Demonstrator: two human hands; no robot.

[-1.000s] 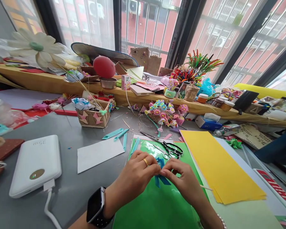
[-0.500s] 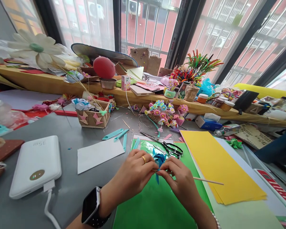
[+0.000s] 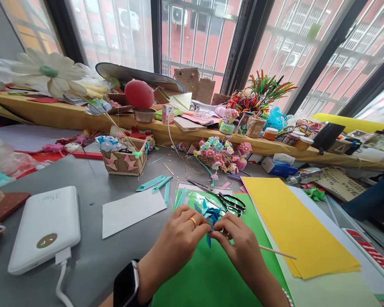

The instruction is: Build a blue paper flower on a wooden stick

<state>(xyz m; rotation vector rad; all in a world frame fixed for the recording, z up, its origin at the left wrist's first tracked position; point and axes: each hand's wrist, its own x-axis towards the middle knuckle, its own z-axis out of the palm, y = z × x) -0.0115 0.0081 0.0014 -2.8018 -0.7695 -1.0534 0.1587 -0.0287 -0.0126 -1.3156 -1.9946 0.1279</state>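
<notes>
Between my hands, over a green sheet [image 3: 205,273], is a blue folded-paper flower [image 3: 212,213] with pointed petals. My left hand [image 3: 187,232] pinches its lower edge from the left, the fingertips closed on the paper. From the right, my right hand [image 3: 238,238] grips the same paper between thumb and fingers. A thin wooden stick [image 3: 278,252] sticks out to the right from behind my right hand; how it is held is hidden. A blue strip end [image 3: 208,241] hangs below the fingertips. Black-handled scissors [image 3: 232,204] lie just behind the flower.
Left of my hands are a white card [image 3: 132,211], light-blue paper strips [image 3: 152,182] and a white power bank [image 3: 46,230] with its cable. Yellow paper [image 3: 301,226] lies to the right. A cardboard basket [image 3: 124,162] and a bunch of small flowers [image 3: 219,153] stand behind.
The blue flower has tipped slightly to the left, showing more of its petals. The stick's outer end has dipped a little. Both hands keep their pinch.
</notes>
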